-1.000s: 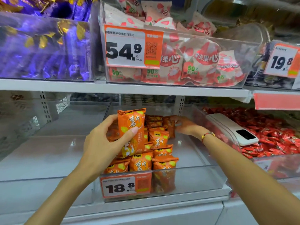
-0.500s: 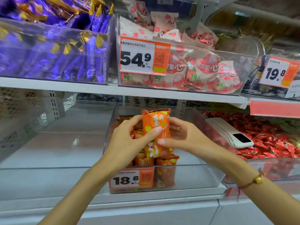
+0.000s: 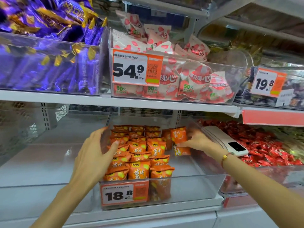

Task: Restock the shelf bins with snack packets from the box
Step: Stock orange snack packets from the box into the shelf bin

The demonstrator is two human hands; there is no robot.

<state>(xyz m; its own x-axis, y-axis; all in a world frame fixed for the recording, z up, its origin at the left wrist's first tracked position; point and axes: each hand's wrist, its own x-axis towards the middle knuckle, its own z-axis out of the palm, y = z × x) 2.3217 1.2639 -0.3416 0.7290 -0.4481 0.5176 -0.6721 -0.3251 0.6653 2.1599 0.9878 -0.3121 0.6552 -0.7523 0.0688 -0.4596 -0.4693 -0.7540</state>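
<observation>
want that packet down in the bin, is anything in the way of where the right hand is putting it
Nothing visible blocks it. The right hand holds the orange chip packet upright inside the clear bin, beside the packed rows. The bin floor right of and in front of it is bare.

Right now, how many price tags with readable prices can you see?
3: the 54.9 tag on the strawberry bin, the 19.8 tag at upper right, the 18.8 tag on the orange-packet bin. Others may be hidden.

Two bare forearms, no sleeves, right hand (image 3: 197, 142), thin red cord bracelet with gold bead (image 3: 226, 156) at its wrist
</observation>
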